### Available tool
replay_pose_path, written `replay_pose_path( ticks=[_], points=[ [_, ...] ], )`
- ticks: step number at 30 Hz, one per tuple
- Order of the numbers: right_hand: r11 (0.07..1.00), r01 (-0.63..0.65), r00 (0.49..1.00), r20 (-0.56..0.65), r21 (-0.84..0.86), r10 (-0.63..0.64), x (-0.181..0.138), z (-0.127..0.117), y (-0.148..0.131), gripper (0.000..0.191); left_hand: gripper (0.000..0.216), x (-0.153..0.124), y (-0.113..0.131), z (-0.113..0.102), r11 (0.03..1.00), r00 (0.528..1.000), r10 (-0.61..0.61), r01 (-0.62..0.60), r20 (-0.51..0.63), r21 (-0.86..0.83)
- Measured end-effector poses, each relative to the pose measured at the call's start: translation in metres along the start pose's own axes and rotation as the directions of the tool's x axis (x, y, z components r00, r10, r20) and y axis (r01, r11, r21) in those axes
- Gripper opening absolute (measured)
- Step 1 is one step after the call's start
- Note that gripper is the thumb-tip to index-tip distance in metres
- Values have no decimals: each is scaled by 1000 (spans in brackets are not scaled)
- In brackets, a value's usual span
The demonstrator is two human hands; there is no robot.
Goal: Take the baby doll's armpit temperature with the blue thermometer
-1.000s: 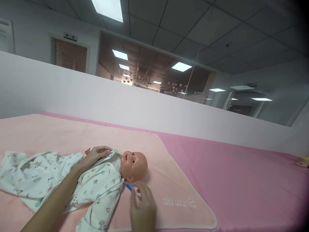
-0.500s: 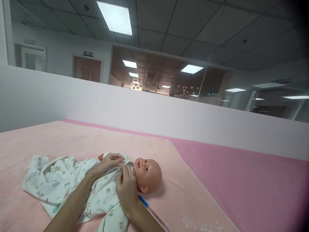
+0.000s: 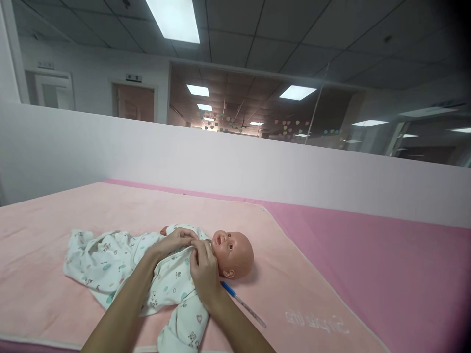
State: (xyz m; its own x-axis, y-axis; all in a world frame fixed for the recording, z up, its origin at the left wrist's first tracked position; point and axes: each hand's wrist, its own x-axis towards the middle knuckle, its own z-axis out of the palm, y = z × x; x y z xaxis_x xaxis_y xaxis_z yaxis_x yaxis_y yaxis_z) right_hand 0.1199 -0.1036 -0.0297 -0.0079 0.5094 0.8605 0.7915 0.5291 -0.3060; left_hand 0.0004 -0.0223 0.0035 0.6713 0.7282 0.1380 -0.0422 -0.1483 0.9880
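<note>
A baby doll (image 3: 237,255) lies on its back with its bald head to the right. It wears a white printed romper (image 3: 110,257) with long sleeves and loose legs spread to the left. Both hands meet at the romper's front, just below the doll's chin. My left hand (image 3: 176,240) has its fingers bent and pinched on the cloth near the neckline. Against it, my right hand (image 3: 205,269) curls its fingers on the same edge of the romper. The fingertips hide whatever fastening may be there.
A pen with a blue cap (image 3: 243,304) lies beside the doll's head, close to my right wrist. Under the doll is a peach blanket (image 3: 301,284) over a pink mat (image 3: 368,255). A white low wall (image 3: 235,162) borders the far side, with glass above it.
The whole view has shifted, so the doll and hands appear slightly higher and further right. Both hands stay at the neckline, the fingertips a little closer together.
</note>
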Motion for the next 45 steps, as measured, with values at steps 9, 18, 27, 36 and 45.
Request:
replay_pose_path(
  ticks=[9,18,27,36,45],
  points=[
    [978,-4,986,163,-207,38,-5,-5,-4,28,26,-11,4,0,997,1000,26,-27,16,74],
    [979,-126,989,61,-158,137,-17,-5,-4,25,33,-28,4,14,965,997,81,-73,-20,253],
    [949,-301,950,54,-91,307,-31,-19,-9,23,37,-29,-9,20,955,963,146,-79,-225,286],
    [957,-279,956,69,-75,285,-32,-19,-10,23,32,-40,-5,20,986,973,104,-74,-205,147],
    [961,-269,963,10,59,269,-32,-23,-12,23,37,-40,-9,17,987,975,115,-92,-192,129]
  ],
)
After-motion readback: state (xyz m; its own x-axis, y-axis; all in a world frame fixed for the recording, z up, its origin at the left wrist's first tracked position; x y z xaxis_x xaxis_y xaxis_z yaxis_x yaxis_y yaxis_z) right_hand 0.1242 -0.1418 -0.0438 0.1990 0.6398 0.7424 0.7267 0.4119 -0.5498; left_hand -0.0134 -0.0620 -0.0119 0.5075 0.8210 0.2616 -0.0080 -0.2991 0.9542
